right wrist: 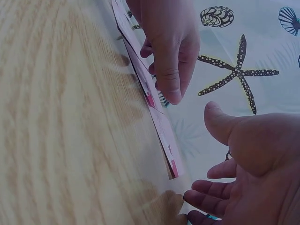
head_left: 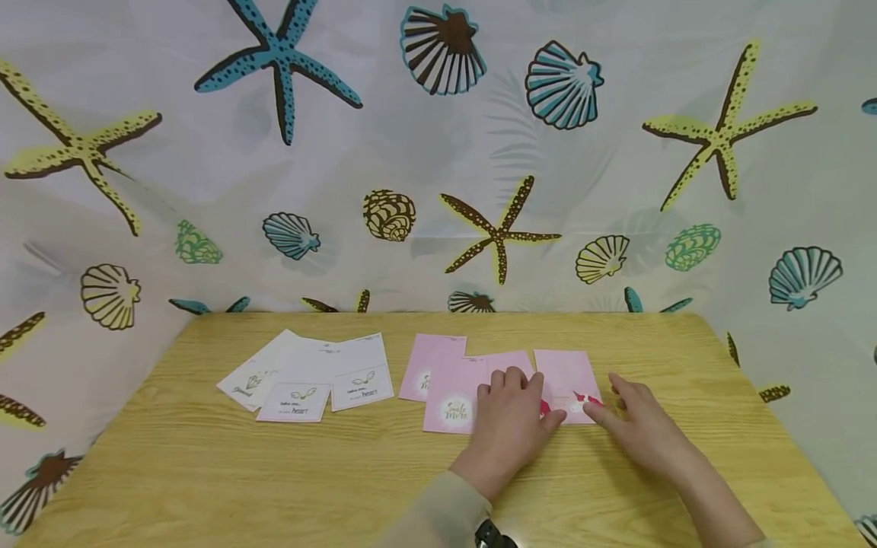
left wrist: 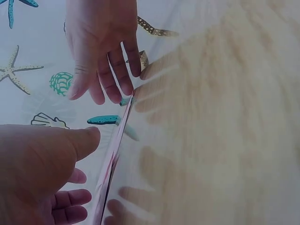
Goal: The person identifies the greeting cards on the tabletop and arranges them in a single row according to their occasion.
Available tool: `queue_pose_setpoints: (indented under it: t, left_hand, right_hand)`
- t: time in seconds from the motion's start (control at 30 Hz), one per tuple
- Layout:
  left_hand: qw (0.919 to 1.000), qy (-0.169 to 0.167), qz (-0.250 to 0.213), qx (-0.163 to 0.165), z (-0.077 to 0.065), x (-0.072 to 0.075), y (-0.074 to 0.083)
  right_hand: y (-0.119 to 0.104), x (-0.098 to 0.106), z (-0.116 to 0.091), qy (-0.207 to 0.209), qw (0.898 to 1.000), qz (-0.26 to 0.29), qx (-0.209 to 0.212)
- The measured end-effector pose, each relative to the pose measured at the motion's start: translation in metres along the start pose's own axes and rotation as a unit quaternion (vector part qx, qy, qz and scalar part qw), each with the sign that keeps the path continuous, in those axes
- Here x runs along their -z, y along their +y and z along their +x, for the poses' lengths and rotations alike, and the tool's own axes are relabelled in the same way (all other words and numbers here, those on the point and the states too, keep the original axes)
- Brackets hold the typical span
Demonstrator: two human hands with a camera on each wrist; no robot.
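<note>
Pink cards lie in an overlapping group at the right of the table. One pink card [head_left: 445, 396] carries "smile more" lettering in a pale circle, and another [head_left: 433, 358] lies partly behind it. The rightmost pink card [head_left: 562, 373] shows a white-and-red figure at its lower corner. My left hand [head_left: 510, 418] is over the middle pink cards, hiding part of them, its fingers loosely bent and holding nothing. Beside the rightmost card is my right hand [head_left: 644, 426], fingers spread, thumb near the card's lower corner. In the right wrist view, the right hand [right wrist: 262, 159] holds nothing.
Several white cards with gold print overlap at the left, among them a front card [head_left: 293, 403] with "heart" lettering. The wooden table [head_left: 240, 479] ends at a patterned sheet [head_left: 411, 152] with starfish and shells. A dark watch [head_left: 493, 535] shows at the left wrist.
</note>
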State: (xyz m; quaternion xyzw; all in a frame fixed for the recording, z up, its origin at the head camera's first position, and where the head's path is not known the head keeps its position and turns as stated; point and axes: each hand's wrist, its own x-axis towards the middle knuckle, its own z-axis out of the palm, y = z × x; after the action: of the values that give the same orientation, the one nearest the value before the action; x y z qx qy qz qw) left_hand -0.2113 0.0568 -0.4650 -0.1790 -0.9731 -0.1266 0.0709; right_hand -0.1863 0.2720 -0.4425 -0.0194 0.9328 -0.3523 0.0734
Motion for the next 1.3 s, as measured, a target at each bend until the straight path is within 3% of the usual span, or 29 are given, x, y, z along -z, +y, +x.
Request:
queue_pose_setpoints:
  t: [0.47,1.3]
  left_hand:
    - [0.9998,-0.017,-0.001,0.008,0.003,-0.004,-0.002]
    - [0.9991,-0.036,0.016,0.018,0.009,-0.011,-0.001]
  right_hand:
    - [0.011,0.000,0.008,0.008,0.999,-0.049,0.018]
    - [0.014,0.000,0.017,0.023,0.998,-0.061,0.008]
